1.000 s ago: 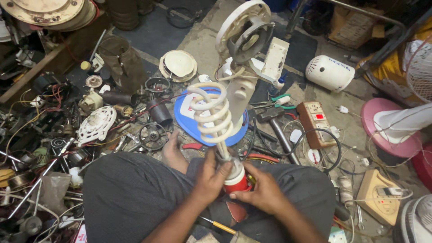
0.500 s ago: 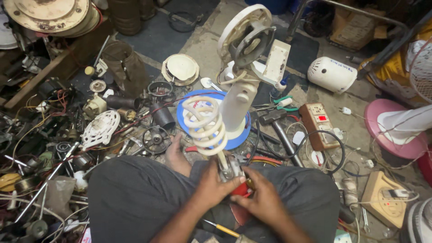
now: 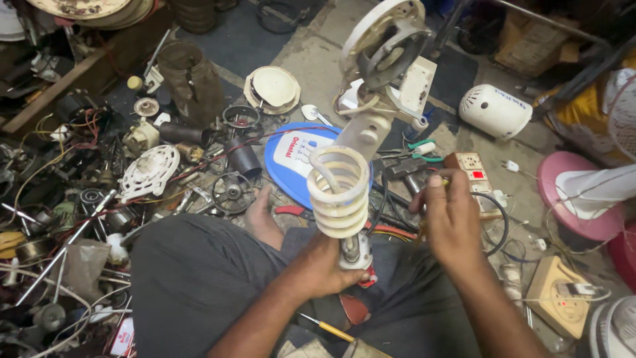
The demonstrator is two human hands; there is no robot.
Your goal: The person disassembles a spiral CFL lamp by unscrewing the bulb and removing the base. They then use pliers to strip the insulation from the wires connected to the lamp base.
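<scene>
The left hand [image 3: 324, 268] has its fingers wrapped tight round the bottom of the fan stand [image 3: 361, 166], just under its coiled cord [image 3: 340, 192], propping it upright over the lap. The right hand [image 3: 454, 219] hangs raised beside it, fingers loosely curled; whether they pinch anything I cannot tell. It looks like dismantling the base, with the screwdriver [image 3: 326, 326] on the lap likely called for next.

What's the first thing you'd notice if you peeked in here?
Probably the cream fan stand with cord coiled around it, standing up in the middle, gripped at its base by the left hand. The right hand is raised beside it, and a big jumble of metal parts and wires covers the floor on the left.
</scene>
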